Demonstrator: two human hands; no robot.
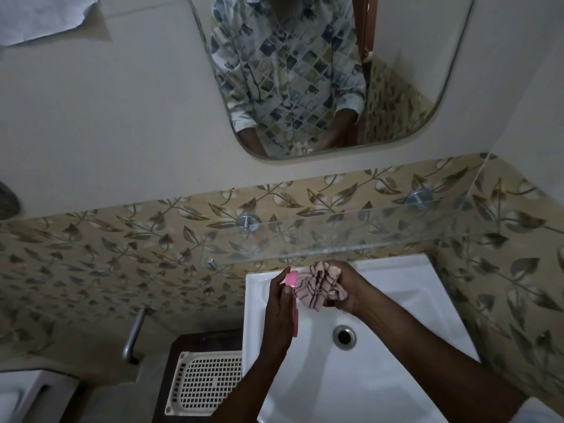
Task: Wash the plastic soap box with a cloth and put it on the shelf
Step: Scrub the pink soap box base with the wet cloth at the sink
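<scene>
Your left hand (279, 312) holds the pink plastic soap box (292, 280) on edge above the white ceramic sink (396, 300), with the thumb and curled fingers clamped round its narrow sides. Your right hand (351, 288) has its fingers closed round a bunched pale-pink cloth with dark stripes (317, 288), which presses against the box's right face. Box and cloth sit just below the front edge of the clear glass wall shelf (351, 236), and a white perforated plastic tray (207, 383) lies left of the sink.
</scene>
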